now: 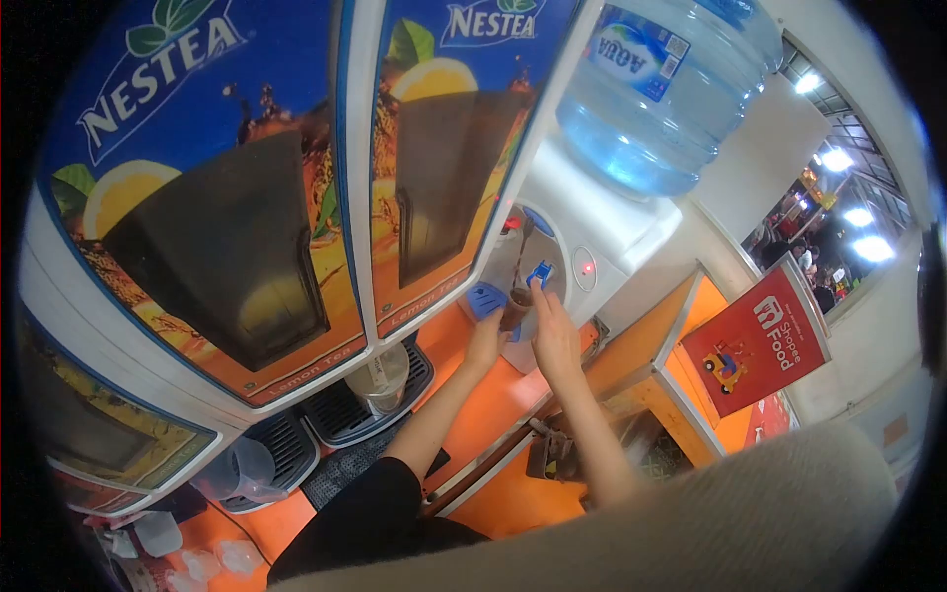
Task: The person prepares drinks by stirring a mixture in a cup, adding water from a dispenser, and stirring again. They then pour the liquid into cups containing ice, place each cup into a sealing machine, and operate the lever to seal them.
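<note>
A small brown cup [515,310] is held upright under the dispenser's taps, with my left hand [485,340] closed around its side. A long dark stick-like utensil [523,252] rises out of the cup. My right hand [555,335] reaches up beside the cup, and its fingertips grip the blue tap [539,274] of the white water dispenser [587,212]. The fingers partly cover the cup and the tap. Whether water is flowing is too small to tell. On the dispenser's top sits a large clear blue water bottle [661,109], upside down.
Tall Nestea machines [217,257] stand close on the left, with a clear jug [380,377] on a drip tray beneath. Another clear pitcher [242,469] is lower left. A red Shopee Food sign [755,340] stands on an orange cabinet [681,306] at right. Beige fabric [710,513] fills the lower right.
</note>
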{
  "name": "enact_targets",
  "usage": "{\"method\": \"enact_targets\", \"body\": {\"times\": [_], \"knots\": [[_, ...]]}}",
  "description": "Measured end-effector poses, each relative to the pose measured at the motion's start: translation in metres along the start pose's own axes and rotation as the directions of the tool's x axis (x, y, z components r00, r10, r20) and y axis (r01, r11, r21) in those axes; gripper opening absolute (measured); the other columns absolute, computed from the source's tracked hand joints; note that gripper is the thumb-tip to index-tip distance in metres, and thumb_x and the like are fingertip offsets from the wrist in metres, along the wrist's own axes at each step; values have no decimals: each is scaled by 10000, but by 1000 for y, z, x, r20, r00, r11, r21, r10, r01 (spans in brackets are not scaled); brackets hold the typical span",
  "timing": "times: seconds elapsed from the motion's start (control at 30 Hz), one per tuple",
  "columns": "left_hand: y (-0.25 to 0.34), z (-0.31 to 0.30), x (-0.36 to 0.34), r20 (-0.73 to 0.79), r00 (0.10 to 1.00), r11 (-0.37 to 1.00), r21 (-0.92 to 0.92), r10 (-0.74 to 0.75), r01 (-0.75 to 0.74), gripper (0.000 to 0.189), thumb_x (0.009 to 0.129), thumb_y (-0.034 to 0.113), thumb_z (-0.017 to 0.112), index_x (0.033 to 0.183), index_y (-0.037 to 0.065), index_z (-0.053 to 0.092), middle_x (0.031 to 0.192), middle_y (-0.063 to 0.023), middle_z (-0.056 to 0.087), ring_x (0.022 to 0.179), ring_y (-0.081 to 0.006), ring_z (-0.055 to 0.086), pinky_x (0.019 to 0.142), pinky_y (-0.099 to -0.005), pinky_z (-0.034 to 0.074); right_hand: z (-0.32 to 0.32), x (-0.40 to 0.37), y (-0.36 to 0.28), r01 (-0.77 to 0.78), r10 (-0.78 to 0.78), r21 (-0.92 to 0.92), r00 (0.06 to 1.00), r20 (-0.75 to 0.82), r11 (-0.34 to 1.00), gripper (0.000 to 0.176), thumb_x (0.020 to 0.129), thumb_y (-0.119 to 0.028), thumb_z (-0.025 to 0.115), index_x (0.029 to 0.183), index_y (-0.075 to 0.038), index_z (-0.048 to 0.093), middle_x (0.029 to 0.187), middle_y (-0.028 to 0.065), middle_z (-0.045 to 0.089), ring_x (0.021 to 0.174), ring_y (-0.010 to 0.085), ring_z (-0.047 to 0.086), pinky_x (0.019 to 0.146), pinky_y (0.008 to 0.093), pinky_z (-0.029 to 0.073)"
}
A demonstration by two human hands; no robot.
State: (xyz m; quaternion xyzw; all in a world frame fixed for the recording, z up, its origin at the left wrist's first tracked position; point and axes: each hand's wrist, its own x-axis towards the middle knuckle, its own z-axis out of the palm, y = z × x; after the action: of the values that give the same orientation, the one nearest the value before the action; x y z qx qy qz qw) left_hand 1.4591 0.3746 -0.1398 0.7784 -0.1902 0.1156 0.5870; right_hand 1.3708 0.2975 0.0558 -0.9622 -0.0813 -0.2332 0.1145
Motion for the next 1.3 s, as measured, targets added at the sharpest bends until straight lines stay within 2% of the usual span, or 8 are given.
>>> {"method": "enact_targets", "body": {"times": [0.17, 0.27, 0.57, 0.77, 0.87, 1.0, 1.27, 1.3], "knots": [[-4, 0, 1, 12, 1000, 995, -101, 24, -23, 482, 768, -69, 651, 1218, -15, 489, 1115, -224, 626, 1049, -317, 632, 864, -379, 517, -15, 1, 2, -14, 34, 293, 997, -64, 956, 567, 798, 59, 471, 1348, -70, 428, 1149, 161, 534, 931, 361, 590, 764, 421, 499], [2, -6, -2, 45, 998, 993, -108, -39, 43, 477, 771, -74, 645, 1218, -16, 488, 1115, -222, 628, 1057, -306, 631, 877, -370, 517, -17, -2, 4, 51, 21, 336, 978, -209, 941, 501, 850, 75, 433, 1332, -59, 422, 1046, 173, 555, 765, 276, 616, 702, 361, 494], [48, -81, -78, 61, 995, 933, -346, -78, 95, 393, 778, -36, 652, 1151, -16, 531, 995, -225, 654, 926, -341, 665, 790, -380, 520, -8, -13, -19, 72, -21, 422, 992, -126, 904, 242, 850, -122, 641, 1050, 10, 609, 858, 136, 569, 664, 242, 597, 625, 351, 482], [120, -154, -139, 140, 990, 1000, -4, -24, 25, 386, 757, 17, 698, 1116, -2, 558, 959, -212, 653, 909, -335, 663, 757, -377, 521, -38, -19, -66, 239, -241, 592, 967, -76, 770, 160, 879, -123, 626, 966, 11, 609, 796, 105, 571, 650, 188, 599, 618, 290, 488], [173, -192, -160, 136, 989, 993, -91, -61, 74, 363, 785, 38, 705, 1107, -28, 551, 977, -193, 674, 984, -267, 667, 863, -365, 530, -104, -37, -113, 51, -221, 809, 970, 98, 585, 100, 890, -74, 599, 919, 21, 609, 776, 104, 605, 663, 188, 630, 623, 273, 507], [210, -233, -188, 92, 978, 982, 51, -187, 183, 369, 787, 54, 706, 1123, -12, 568, 1011, -180, 681, 1001, -264, 661, 886, -366, 527, -135, -58, -140, 286, -396, 794, 916, -63, 536, 94, 887, -33, 596, 852, 53, 603, 792, 106, 640, 707, 191, 668, 627, 272, 532], [236, -288, -269, -100, 973, 976, 40, -208, 213, 376, 778, 56, 714, 1124, 0, 578, 1022, -188, 678, 983, -269, 669, 871, -356, 530, -127, -84, -205, -94, -317, 942, 927, 200, 321, 125, 937, -50, 555, 844, 32, 539, 766, 77, 604, 672, 111, 647, 574, 219, 517], [235, -293, -278, -131, 966, 970, 73, -221, 232, 377, 776, 56, 715, 1123, -1, 578, 1020, -190, 677, 982, -269, 669, 868, -353, 530, -131, -84, -214, -26, -352, 959, 927, 129, 282, 119, 938, -48, 551, 848, 28, 541, 764, 77, 604, 668, 110, 643, 573, 219, 516]]}}
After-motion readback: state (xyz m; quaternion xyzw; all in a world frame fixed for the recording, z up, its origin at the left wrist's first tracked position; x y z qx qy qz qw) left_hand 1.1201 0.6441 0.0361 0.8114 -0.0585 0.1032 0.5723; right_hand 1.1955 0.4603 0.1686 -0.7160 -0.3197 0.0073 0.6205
